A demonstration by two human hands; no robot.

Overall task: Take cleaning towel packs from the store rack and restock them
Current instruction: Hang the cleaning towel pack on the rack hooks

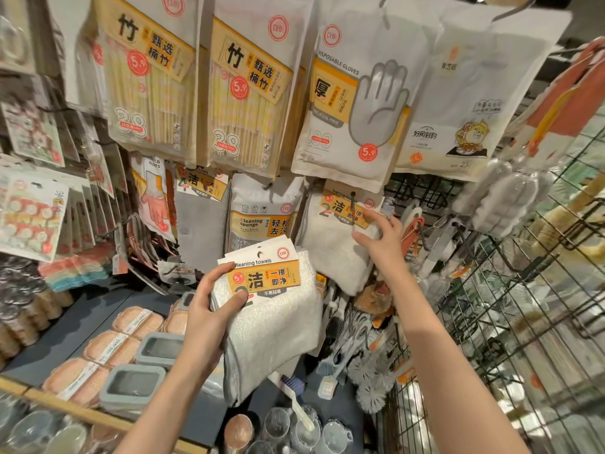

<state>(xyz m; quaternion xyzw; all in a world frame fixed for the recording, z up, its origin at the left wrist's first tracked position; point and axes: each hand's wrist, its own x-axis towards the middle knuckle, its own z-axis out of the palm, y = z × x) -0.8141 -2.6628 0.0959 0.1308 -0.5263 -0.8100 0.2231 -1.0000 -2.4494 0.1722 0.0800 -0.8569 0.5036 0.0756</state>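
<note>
Up close, a person stands facing a crowded store rack [422, 194] of hanging household goods. Their left hand [209, 309] grips a stack of cleaning towel packs [275, 309]: thick, white, nubby cloths folded into soft rectangles, each topped by a white card header with an orange band. The thumb presses on the front header while the fingers curl behind the stack. This stack is held below and to the left of a hanging towel pack [334, 237] of the same kind, which dangles from a dark metal hook [353, 196] on the rack.

The right hand [381, 234] is raised against the right edge of that hanging pack, fingers spread and lightly bent, fingertips touching its card header and fluffy cloth; it holds nothing firmly that I can tell.

Just left of the hanging pack is a glossy pouch labelled cleaning sponge [262, 211]. Above hangs a flat white bag of disposable gloves [353, 103]. To the right runs a black wire grid [523, 322].
</note>
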